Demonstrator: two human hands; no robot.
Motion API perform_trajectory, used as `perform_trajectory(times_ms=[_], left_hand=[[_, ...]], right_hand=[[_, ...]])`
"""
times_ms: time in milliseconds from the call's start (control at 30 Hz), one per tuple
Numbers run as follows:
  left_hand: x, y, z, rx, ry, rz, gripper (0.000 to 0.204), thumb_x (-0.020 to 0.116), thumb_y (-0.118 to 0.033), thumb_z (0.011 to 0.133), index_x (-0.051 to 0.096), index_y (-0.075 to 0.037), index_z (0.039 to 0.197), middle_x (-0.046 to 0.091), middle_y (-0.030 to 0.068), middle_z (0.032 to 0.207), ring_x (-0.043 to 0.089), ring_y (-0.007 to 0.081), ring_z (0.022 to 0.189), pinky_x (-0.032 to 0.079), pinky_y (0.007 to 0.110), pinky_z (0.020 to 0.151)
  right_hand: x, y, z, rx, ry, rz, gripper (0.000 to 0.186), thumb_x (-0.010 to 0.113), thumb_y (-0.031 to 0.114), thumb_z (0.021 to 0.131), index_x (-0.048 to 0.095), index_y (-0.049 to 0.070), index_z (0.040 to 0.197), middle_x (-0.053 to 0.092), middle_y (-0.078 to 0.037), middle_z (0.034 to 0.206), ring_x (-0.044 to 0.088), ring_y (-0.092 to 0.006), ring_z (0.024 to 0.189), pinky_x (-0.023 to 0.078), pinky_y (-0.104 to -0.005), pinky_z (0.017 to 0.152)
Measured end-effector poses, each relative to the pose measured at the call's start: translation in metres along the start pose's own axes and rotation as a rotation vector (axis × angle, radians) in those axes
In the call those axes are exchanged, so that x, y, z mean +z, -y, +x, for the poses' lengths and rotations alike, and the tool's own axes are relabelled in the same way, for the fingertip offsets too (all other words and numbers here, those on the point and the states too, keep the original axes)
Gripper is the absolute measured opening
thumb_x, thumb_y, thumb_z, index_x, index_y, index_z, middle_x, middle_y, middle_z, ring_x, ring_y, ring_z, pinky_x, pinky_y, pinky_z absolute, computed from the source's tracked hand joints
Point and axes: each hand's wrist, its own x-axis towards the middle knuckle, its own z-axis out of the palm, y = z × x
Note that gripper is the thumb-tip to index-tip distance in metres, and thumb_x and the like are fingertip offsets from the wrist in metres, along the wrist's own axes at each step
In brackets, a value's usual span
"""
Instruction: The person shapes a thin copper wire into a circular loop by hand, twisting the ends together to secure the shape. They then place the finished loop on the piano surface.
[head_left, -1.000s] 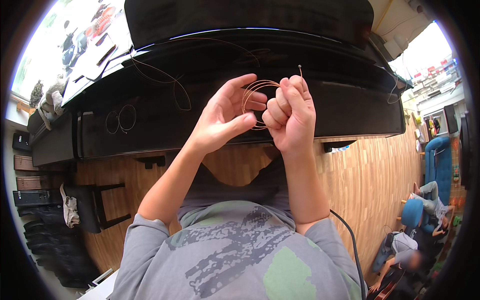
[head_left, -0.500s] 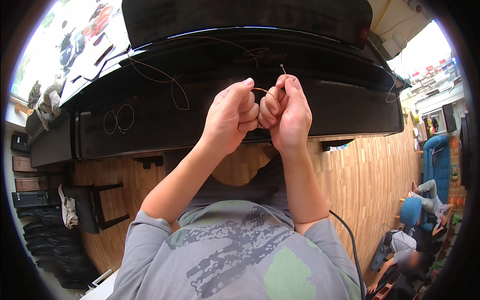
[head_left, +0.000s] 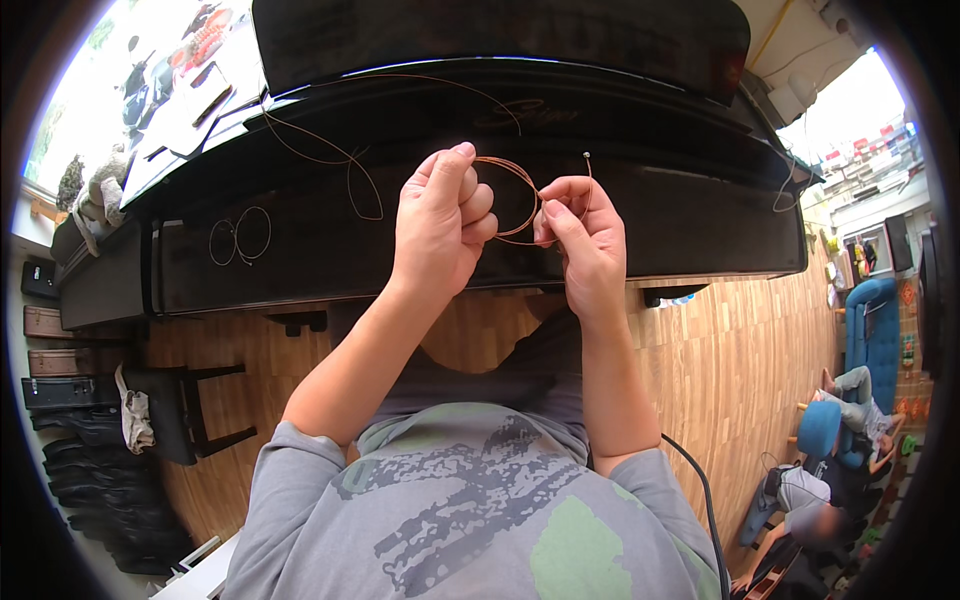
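A copper-coloured wound instrument string [head_left: 518, 169], coiled into a ring of several turns, is stretched between my hands above a black piano [head_left: 690, 215]. My left hand [head_left: 438, 220] wraps its fingers round the coil's left side, thumb up. The right side is pinched between thumb and fingertips of my right hand [head_left: 590, 240]. From behind those fingers the string's end stands upright, tipped with a small metal ball [head_left: 586, 155]. To the left, a thin string twisted into a figure eight [head_left: 236, 240] lies on the piano, and a loose string [head_left: 315, 135] loops over its upper part.
Papers lie on a white surface [head_left: 185, 115] at far left, beside a grey plush toy [head_left: 107, 185]. A black bench [head_left: 175, 410] stands at lower left. At right are a blue sofa [head_left: 877, 330] and seated people; a black cable [head_left: 700, 480] runs past my right side.
My hands have moved apart, the left one leftward, so the coil's ring now shows between them. The right hand has shifted to a fingertip pinch, and the ball end has moved right and slightly down.
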Motion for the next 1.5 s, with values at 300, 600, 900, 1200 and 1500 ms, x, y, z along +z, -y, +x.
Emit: perform_trajectory(times_ms=[300,600,900,1200,1500], left_hand=[[-0.003,-0.005,-0.002,-0.032,0.024,0.040,0.027,0.059,-0.014,0.090,0.042,-0.015,0.069,0.028,-0.0082,0.054,0.023,0.0027,0.046,0.018,0.021,0.039],[-0.007,-0.002,0.000,0.061,0.083,0.255,0.033,0.057,-0.015,0.091,0.038,-0.017,0.064,0.030,-0.0077,0.055,0.025,0.0019,0.046,0.020,0.020,0.039],[-0.009,0.003,0.001,-0.006,0.102,0.427,0.036,0.060,-0.017,0.089,0.039,-0.014,0.060,0.034,-0.0091,0.052,0.025,-0.0008,0.044,0.022,0.017,0.038],[-0.005,-0.005,0.001,-0.249,0.112,0.192,0.035,0.055,-0.030,0.093,0.041,-0.015,0.065,0.029,-0.0082,0.055,0.024,0.0020,0.046,0.019,0.019,0.039],[-0.006,-0.004,0.003,-0.164,0.140,0.228,0.031,0.059,-0.026,0.092,0.045,-0.013,0.068,0.032,-0.0087,0.056,0.027,0.0027,0.047,0.026,0.020,0.042]], right_hand=[[-0.006,0.003,0.008,0.002,-0.062,-0.273,0.009,0.064,0.008,0.087,0.064,0.002,0.094,0.059,0.003,0.076,0.048,-0.0004,0.064,0.038,-0.0156,0.056],[-0.002,0.013,0.003,0.156,-0.026,-0.226,0.014,0.061,0.011,0.089,0.065,0.001,0.098,0.058,0.002,0.074,0.051,-0.0038,0.063,0.042,-0.0186,0.054],[0.005,0.021,0.006,-0.005,0.139,-0.636,0.022,0.053,0.005,0.089,0.063,-0.003,0.107,0.059,-0.007,0.093,0.055,-0.0110,0.080,0.045,-0.0256,0.067],[0.016,0.008,0.001,0.085,-0.002,-0.035,0.024,0.052,0.004,0.092,0.065,0.004,0.112,0.060,-0.004,0.076,0.055,-0.0080,0.061,0.045,-0.0216,0.055],[0.018,-0.002,-0.001,-0.300,-0.032,-0.490,0.032,0.050,-0.004,0.090,0.063,0.005,0.117,0.058,-0.003,0.072,0.053,-0.0063,0.055,0.044,-0.0202,0.050]])
